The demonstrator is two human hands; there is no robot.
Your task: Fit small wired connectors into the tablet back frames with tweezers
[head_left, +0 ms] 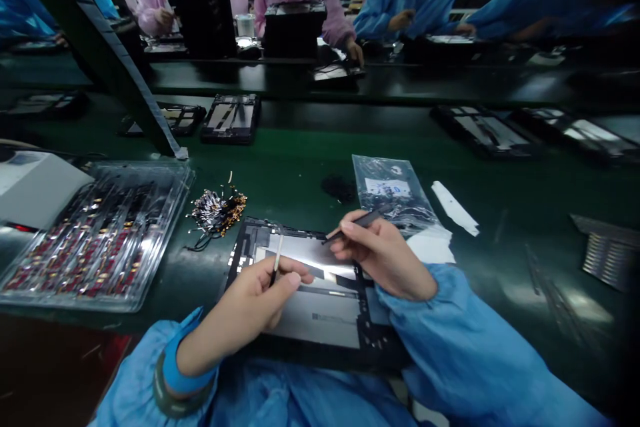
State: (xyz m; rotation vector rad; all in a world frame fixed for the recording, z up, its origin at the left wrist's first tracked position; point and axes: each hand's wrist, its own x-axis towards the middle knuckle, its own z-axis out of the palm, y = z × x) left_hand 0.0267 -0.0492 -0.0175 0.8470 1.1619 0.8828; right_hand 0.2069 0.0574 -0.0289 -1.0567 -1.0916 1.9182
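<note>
Left grip (pixel 260 293) (tweezers (pixel 277 259)) over tablet (pixel 320 307)

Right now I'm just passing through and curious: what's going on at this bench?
A person in blue sleeves works over an opened tablet chassis on the green bench. The left hand holds metal tweezers, the right hand a dark stylus-like tool, both tips over the chassis. A clear parts tray sits to the left.

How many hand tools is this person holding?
2: tweezers pinched in the left hand, and a dark stylus-like tool in the right hand, both over the open device.
</note>
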